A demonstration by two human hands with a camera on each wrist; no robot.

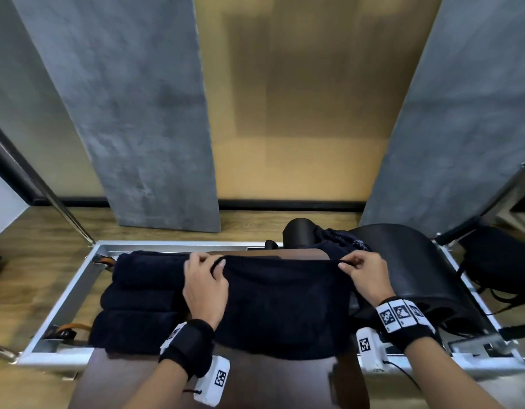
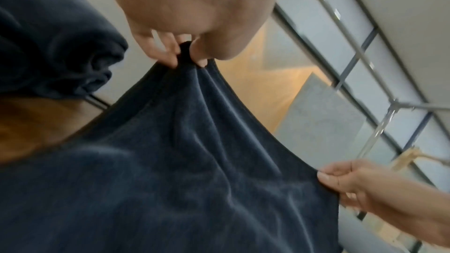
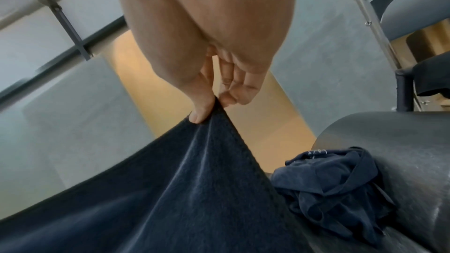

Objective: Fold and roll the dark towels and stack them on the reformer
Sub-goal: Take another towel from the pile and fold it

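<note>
Dark terry towel (image 1: 281, 302) is hanging spread between both hands above the reformer (image 1: 63, 293), its lower part draping toward the brown pad (image 1: 255, 379). Left hand (image 1: 205, 286) is pinching one top corner, thumb against fingertips; right hand (image 1: 364, 273) is pinching the other corner likewise. Holding both corners apart is keeping the top edge taut, judged as preparation for the first fold. Towel body is lying at 6 o'clock of both hands. Three rolls (image 1: 140, 299) are sitting stacked at 9 o'clock of the left hand. Crumpled cloth (image 3: 333, 186) is waiting at 12 o'clock, against the black barrel (image 1: 420, 270).
</note>
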